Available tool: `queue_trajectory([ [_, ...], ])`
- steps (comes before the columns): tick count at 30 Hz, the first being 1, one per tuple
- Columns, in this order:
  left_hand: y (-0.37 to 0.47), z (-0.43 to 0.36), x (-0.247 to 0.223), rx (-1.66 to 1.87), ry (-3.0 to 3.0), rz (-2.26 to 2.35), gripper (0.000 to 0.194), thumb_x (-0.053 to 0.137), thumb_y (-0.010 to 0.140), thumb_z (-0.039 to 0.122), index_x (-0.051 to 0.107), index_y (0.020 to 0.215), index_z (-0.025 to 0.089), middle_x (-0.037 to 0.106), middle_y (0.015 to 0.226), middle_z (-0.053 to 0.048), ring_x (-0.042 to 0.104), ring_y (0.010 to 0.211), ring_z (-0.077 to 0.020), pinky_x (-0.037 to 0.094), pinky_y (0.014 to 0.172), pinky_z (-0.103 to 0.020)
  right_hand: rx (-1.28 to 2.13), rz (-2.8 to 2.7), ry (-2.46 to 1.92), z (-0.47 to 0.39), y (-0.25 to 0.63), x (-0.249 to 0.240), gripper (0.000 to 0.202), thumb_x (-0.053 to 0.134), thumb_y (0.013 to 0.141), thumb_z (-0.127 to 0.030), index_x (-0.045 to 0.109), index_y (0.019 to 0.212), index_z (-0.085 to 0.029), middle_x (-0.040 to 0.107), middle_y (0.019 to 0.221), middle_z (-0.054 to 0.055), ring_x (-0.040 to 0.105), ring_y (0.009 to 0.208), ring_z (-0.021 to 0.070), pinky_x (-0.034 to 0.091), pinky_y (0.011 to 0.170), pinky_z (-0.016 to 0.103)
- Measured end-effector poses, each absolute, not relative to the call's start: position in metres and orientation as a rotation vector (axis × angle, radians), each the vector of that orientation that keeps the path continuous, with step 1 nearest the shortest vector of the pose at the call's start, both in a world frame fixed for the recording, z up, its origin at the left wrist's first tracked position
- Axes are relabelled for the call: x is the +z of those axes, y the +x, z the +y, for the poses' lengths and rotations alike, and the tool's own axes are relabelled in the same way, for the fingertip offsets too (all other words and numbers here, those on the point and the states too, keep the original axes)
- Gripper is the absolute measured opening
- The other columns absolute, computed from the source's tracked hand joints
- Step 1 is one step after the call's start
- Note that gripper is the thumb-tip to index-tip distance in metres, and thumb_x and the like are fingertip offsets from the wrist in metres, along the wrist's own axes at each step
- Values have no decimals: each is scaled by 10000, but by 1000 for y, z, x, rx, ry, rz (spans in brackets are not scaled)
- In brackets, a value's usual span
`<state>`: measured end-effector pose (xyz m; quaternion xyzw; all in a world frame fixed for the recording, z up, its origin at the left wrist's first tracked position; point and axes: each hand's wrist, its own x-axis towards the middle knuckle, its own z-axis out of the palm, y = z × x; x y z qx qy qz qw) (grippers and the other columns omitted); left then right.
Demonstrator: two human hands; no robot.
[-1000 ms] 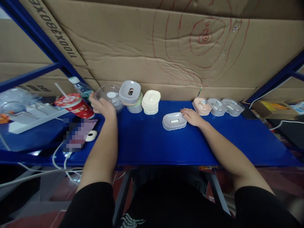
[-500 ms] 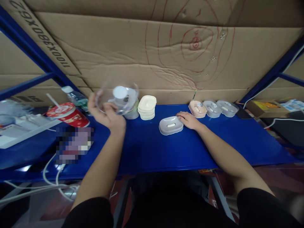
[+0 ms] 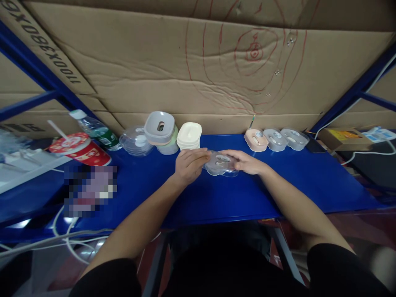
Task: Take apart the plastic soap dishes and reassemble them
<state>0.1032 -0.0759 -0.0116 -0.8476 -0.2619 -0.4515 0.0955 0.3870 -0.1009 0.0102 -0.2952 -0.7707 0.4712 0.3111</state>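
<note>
A clear plastic lid [image 3: 223, 158] lies over a grey oval dish [image 3: 212, 170] on the blue table, slightly offset from it. My left hand [image 3: 192, 165] grips the lid's left edge, fingers pressed together. On the other side, my right hand [image 3: 247, 161] holds the lid's right edge between thumb and fingers. Behind my left hand stands a stack of cream pieces [image 3: 189, 135]. Further left are a stack with a grey dish on top [image 3: 159, 126], green pieces [image 3: 169, 146] under it, and a pile of clear lids [image 3: 136, 141].
Three lidded containers, one pink [image 3: 256, 140] and two grey [image 3: 275, 139], line the back right. At the left are a red cup [image 3: 88, 149] with a straw and a plastic bottle [image 3: 100, 134]. Cardboard [image 3: 139, 62] walls the back of the table.
My left hand has brought the clear lid from the left pile over to the grey dish. My right hand has taken hold of the lid's right edge.
</note>
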Motion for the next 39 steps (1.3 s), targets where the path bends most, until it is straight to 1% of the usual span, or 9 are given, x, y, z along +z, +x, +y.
queue_trajectory([
  [4,107,-74,-9,-1191,-2604,-819,308,502,1078,267,802,1030,317,846,1143,-25,784,1176,-233,637,922,-458,941,-2124,-955,-96,395,13,1128,866,712,-805,527,1639,-259,698,1493,135,723,1267,361,606,1097,528],
  [8,114,-72,-14,-1118,-2700,-828,210,622,1043,356,781,1154,274,737,1438,-93,671,1384,-309,561,1124,-548,553,-2275,-1097,-88,409,9,1044,866,768,-689,502,1662,-290,638,1577,125,651,1383,396,524,1200,581],
  [13,116,-66,-27,-948,-3006,-870,678,775,945,463,564,1538,213,429,1729,-194,443,1594,-387,433,1275,-591,389,-2337,-1079,-71,424,-14,1023,823,809,-648,469,1675,-234,618,1572,187,632,1403,429,514,1180,664],
  [16,116,-62,-32,-806,-3121,-1019,1018,867,842,578,405,1658,182,347,1761,-239,400,1613,-423,402,1296,-607,413,-2369,-1075,-62,428,-27,1008,809,834,-650,455,1679,-229,605,1576,198,621,1414,441,509,1177,684],
  [18,115,-59,-34,-737,-3169,-1097,1097,892,808,589,372,1678,170,343,1760,-251,394,1614,-433,389,1304,-606,445,-2389,-1051,-58,428,-32,939,780,874,-608,457,1676,-243,533,1648,194,560,1485,440,468,1218,690],
  [21,114,-56,-34,-743,-3219,-1196,1081,895,811,537,364,1686,188,372,1749,-231,405,1612,-413,389,1312,-571,484,-2409,-992,-56,426,-36,783,708,936,-476,478,1662,-292,446,1719,148,466,1572,411,399,1274,692],
  [25,112,-53,-35,-816,-3268,-1266,1067,937,768,500,417,1653,208,417,1708,-208,472,1568,-389,392,1313,-544,462,-2419,-926,-57,420,-37,775,668,918,-349,472,1666,-300,508,1662,137,519,1525,384,419,1270,667],
  [33,109,-43,-44,-983,-3313,-1149,957,922,777,457,483,1582,184,483,1663,-234,430,1592,-403,344,1326,-613,359,-2432,-921,-62,414,-33,783,695,912,-473,504,1646,-276,508,1668,156,514,1530,391,428,1272,647],
  [39,105,-40,-50,-1112,-3351,-1147,962,899,772,447,472,1593,181,462,1687,-236,495,1547,-409,409,1290,-604,342,-2427,-963,-65,411,-30,863,790,816,-401,532,1628,-266,517,1668,157,533,1522,392,444,1272,619],
])
